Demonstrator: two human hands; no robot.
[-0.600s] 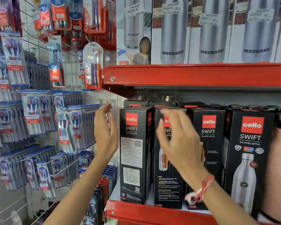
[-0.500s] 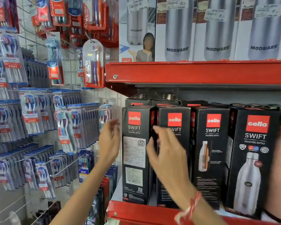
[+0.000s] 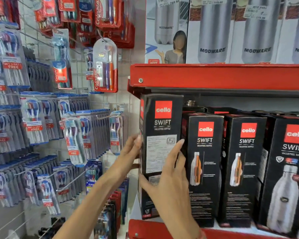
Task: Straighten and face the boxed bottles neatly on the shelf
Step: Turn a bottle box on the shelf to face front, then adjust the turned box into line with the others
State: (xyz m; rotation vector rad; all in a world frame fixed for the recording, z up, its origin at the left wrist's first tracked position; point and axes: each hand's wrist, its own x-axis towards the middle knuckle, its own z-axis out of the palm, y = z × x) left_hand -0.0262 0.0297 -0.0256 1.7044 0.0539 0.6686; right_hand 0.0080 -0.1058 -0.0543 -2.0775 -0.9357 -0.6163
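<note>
A row of black Cello Swift bottle boxes stands on the red shelf (image 3: 162, 229). The leftmost box (image 3: 160, 128) is pulled forward and stands higher than its neighbours, its label panel facing me. My left hand (image 3: 130, 152) grips its left edge. My right hand (image 3: 169, 176) holds its right front edge, thumb across the lower front. Beside it stand a second box (image 3: 204, 169), a third box (image 3: 243, 169) and a larger box (image 3: 290, 178), fronts facing out. More boxes sit behind them.
An upper red shelf (image 3: 214, 76) hangs close above the box tops and carries white Modware boxes (image 3: 212, 31). Left of the shelf, a wire grid holds hanging toothbrush packs (image 3: 72, 138) on pegs that stick out toward me.
Both hands closed on the leftmost box from either side, and it now sits forward and higher than before. The right hand moved left off the second box. The camera came closer.
</note>
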